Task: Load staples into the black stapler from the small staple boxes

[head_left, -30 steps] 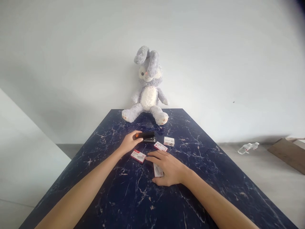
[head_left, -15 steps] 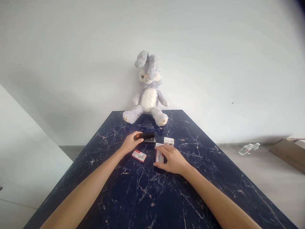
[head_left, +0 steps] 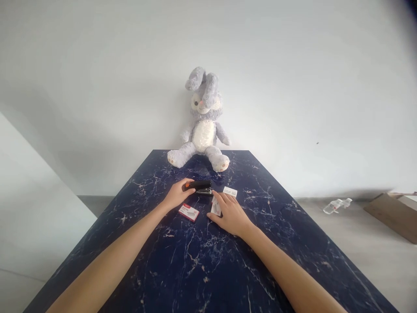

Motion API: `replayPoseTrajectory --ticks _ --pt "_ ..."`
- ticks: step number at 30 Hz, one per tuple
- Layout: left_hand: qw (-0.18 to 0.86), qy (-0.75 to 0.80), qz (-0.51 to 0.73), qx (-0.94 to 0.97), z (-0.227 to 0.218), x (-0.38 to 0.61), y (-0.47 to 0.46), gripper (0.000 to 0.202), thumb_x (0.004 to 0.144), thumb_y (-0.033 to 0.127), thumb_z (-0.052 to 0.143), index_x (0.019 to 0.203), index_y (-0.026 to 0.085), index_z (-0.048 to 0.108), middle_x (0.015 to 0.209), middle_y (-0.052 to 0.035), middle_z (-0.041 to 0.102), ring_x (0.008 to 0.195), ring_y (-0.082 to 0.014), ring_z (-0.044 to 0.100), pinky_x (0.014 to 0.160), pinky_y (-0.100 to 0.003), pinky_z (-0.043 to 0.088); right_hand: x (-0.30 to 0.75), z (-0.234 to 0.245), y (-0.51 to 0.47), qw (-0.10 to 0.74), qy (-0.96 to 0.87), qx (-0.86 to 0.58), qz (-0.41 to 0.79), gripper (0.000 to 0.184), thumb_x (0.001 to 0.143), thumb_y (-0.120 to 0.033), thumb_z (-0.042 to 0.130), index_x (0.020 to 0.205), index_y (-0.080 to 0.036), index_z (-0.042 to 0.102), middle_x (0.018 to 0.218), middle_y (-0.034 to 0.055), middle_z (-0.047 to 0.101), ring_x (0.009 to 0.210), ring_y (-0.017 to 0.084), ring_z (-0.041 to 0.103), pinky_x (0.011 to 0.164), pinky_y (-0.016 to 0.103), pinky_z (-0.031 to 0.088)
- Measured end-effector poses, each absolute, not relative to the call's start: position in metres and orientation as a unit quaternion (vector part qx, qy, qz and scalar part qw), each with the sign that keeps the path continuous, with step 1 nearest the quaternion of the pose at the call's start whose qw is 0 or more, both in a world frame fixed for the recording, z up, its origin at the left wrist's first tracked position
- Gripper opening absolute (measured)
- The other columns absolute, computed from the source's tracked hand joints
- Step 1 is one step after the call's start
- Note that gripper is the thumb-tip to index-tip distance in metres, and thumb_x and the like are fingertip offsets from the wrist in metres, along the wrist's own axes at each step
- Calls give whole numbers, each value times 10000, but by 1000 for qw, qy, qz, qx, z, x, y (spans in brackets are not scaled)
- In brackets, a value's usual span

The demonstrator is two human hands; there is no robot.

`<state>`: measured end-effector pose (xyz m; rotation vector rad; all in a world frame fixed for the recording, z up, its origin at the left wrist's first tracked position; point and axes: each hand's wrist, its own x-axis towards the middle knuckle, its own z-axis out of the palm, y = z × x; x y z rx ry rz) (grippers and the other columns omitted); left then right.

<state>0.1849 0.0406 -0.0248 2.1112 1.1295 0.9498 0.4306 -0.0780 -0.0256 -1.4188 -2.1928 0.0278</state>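
Note:
The rear end of a black stapler with an orange patch is pinched by my left hand. Its front points right, and a gap shows between its top arm and base. My right hand is spread, thumb apart, over a white staple box that it partly covers. The index fingertip is at the stapler's front end; whether it touches cannot be made out. A red and white staple box lies flat below the stapler. Beyond my right knuckles is another small white box, partly hidden.
A grey plush rabbit sits at the far edge of the dark blue marbled table, against the wall. On the floor to the right are clear plastic bottles and a cardboard box.
My right hand has shifted slightly left and forward, bringing its index fingertip up to the stapler's front. My left hand keeps its grip on the stapler. The view has shifted a little.

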Motion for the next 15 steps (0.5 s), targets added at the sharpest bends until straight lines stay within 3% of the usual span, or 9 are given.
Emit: replayPoseTrajectory --ticks 6,11,15 --pt "172 420 405 794 -20 188 26 336 888 350 587 1200 235 637 1172 -59 672 1046 -234 636 911 -363 488 432 -16 -90 309 -791 -528 14 610 841 -543 656 1343 -225 520 1154 100 654 1104 297 601 966 460 489" --pt "8 428 509 747 -9 191 -13 178 932 251 505 988 211 668 1055 -78 681 1059 -248 608 978 -406 411 426 -10 -99 401 -750 -526 -11 620 849 -525 660 1355 -205 499 1176 128 654 1098 304 597 934 457 514" --pt "48 347 457 818 -11 203 -53 210 945 233 484 1047 234 668 1048 -76 692 980 -241 623 909 -386 426 417 -15 -101 442 -761 -475 -24 619 864 -477 666 1384 -211 462 1276 145 614 1177 311 582 988 484 507"
